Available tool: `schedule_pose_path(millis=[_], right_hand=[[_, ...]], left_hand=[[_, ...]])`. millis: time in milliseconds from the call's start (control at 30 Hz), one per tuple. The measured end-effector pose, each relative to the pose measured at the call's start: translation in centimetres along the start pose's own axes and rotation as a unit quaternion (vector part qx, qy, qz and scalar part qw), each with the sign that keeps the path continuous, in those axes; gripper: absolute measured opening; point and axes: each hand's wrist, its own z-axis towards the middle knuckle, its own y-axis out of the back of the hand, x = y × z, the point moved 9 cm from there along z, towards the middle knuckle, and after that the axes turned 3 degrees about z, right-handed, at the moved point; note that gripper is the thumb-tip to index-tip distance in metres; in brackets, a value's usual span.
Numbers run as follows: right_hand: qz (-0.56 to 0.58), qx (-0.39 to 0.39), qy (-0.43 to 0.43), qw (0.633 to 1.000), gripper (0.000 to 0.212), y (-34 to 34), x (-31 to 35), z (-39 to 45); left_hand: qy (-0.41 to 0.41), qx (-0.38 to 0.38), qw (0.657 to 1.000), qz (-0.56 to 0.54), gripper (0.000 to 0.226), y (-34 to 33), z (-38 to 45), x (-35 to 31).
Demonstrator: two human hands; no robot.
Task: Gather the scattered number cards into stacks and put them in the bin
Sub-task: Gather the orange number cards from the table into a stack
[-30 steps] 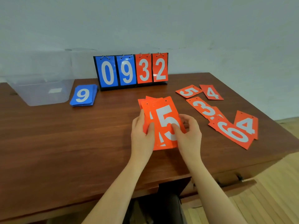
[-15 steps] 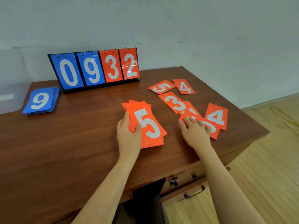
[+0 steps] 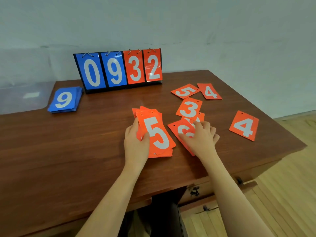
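My left hand [image 3: 136, 142] grips a loose stack of orange cards [image 3: 156, 134] with a 5 on top, resting on the wooden table [image 3: 68, 151]. My right hand [image 3: 200, 136] pinches an orange 6 card [image 3: 181, 130] just right of the stack. More orange cards lie scattered: a 3 [image 3: 189, 109] on top of another card, a 5 [image 3: 184, 91], a 4 [image 3: 210, 91] and a lone 4 [image 3: 244, 125] near the right edge. A stack of blue cards [image 3: 64, 99] with a 9 on top sits at the left, beside the clear plastic bin [image 3: 22, 98].
A flip scoreboard [image 3: 118, 70] showing 0 9 3 2 stands at the back of the table against the wall. The table's right edge drops to a wooden floor [image 3: 282, 194]. Drawers with metal latches [image 3: 195, 191] sit under the front edge.
My right hand left the 5 stack, reached right to the scattered cards and dragged the 6 card toward the stack, uncovering the lone 4. The view swung right.
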Motion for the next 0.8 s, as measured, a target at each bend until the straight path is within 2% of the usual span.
schedule_pose_path(millis=[100,300,433,567,667,733,800], right_hand=[[-0.018,0.017,-0.054,0.998,0.079,-0.2,-1.9,-0.1],[0.019,0.021,-0.067,0.997,0.074,-0.5,-1.7,-0.1],[0.115,-0.039,-0.010,0.993,0.044,0.9,-0.3,-0.3],[0.321,-0.122,0.050,0.938,0.035,2.9,1.1,-2.1],[0.427,-0.125,0.049,0.894,0.034,3.0,1.9,-2.8],[0.460,-0.110,0.050,0.880,0.033,2.6,2.6,-3.0],[0.452,-0.100,0.068,0.884,0.032,2.3,3.6,-3.3]], left_hand=[[-0.006,0.009,1.000,-0.004,0.051,-0.1,-0.1,-0.5],[-0.028,0.031,0.999,0.013,0.051,-0.4,-0.4,-0.9],[-0.034,0.029,0.999,0.020,0.050,0.0,-0.9,-0.5],[-0.032,-0.006,0.999,0.018,0.049,1.4,-0.8,-0.6],[-0.033,-0.014,0.999,0.000,0.049,2.0,-0.8,-0.8],[-0.051,-0.008,0.999,-0.014,0.050,2.1,-0.8,-1.3],[-0.060,0.001,0.998,-0.030,0.049,2.0,-0.9,-1.8]])
